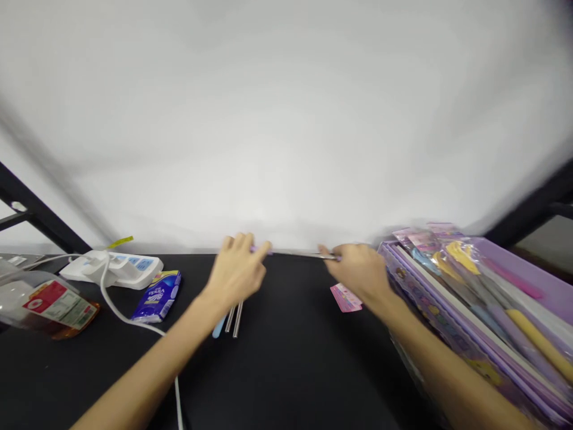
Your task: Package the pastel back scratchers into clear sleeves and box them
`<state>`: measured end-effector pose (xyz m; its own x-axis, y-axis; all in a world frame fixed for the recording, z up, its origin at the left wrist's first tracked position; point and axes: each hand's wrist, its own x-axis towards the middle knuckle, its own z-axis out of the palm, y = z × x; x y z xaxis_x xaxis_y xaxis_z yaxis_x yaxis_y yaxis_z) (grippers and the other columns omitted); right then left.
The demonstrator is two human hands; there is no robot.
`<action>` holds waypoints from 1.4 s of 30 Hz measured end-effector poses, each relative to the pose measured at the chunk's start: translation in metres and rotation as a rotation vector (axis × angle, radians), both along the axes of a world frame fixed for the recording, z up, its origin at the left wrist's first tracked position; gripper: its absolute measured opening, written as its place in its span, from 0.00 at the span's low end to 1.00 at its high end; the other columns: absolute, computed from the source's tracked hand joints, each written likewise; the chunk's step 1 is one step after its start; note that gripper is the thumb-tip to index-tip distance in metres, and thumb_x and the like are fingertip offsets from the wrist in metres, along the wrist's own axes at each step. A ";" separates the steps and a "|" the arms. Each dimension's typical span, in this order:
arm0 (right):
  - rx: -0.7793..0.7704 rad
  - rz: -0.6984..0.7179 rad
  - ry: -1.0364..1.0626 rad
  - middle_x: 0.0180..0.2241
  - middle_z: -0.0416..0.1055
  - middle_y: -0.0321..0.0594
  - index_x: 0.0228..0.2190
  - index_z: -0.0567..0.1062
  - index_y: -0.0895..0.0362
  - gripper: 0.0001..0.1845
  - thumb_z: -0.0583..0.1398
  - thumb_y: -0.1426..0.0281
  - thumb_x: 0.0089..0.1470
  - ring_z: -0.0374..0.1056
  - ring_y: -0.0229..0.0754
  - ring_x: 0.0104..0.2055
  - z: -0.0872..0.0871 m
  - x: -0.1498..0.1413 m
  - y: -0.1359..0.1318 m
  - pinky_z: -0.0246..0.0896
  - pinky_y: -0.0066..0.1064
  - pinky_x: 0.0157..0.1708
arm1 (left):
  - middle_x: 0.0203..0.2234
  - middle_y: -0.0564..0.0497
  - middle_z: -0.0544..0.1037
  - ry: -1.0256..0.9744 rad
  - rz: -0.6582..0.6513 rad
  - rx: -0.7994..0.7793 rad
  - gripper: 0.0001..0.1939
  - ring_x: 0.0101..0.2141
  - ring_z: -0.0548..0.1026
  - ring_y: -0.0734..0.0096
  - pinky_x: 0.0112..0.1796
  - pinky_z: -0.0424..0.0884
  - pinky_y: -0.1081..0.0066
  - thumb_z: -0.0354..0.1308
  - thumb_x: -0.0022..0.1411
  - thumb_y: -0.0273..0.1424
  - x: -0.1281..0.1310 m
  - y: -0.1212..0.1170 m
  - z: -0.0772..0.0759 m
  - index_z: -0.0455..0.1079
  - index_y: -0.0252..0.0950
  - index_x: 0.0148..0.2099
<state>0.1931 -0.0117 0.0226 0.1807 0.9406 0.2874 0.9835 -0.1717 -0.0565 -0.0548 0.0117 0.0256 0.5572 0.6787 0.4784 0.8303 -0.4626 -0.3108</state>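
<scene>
My left hand (237, 272) and my right hand (358, 270) are raised over the black table (290, 358) near its far edge. Together they hold a thin metal rod (298, 254) level between them, each pinching one end; a bit of purple shows at the left fingertips. Under my left hand lie two more metal rods (235, 319) and a light blue stick (219, 327). A small pink card (345, 297) lies just below my right hand.
A purple box (501, 310) packed with wrapped stationery stands at the right. At the left are a white power strip (116, 267) with its cable, a blue tissue pack (157, 295) and a clear container with a red label (49, 304). A white wall rises behind.
</scene>
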 end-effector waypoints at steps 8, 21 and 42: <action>-0.014 0.017 0.114 0.21 0.73 0.46 0.18 0.74 0.54 0.37 0.44 0.42 0.58 0.69 0.48 0.28 0.004 0.017 0.004 0.44 0.31 0.25 | 0.38 0.43 0.68 -0.012 -0.023 0.016 0.19 0.39 0.65 0.55 0.43 0.60 0.59 0.49 0.64 0.32 -0.010 0.002 0.010 0.65 0.38 0.57; 0.025 -0.042 0.122 0.18 0.71 0.46 0.16 0.72 0.54 0.38 0.44 0.41 0.57 0.67 0.48 0.26 0.008 0.024 -0.001 0.43 0.32 0.25 | 0.37 0.42 0.68 -0.072 0.068 0.067 0.23 0.40 0.65 0.52 0.44 0.59 0.56 0.49 0.64 0.35 -0.012 0.001 0.014 0.63 0.36 0.60; -0.016 0.000 0.044 0.26 0.76 0.48 0.26 0.80 0.55 0.25 0.50 0.56 0.60 0.71 0.48 0.30 0.003 0.006 0.002 0.44 0.32 0.26 | 0.38 0.43 0.68 -0.060 -0.091 -0.027 0.26 0.39 0.64 0.55 0.41 0.60 0.58 0.50 0.63 0.32 0.025 -0.021 0.005 0.59 0.41 0.64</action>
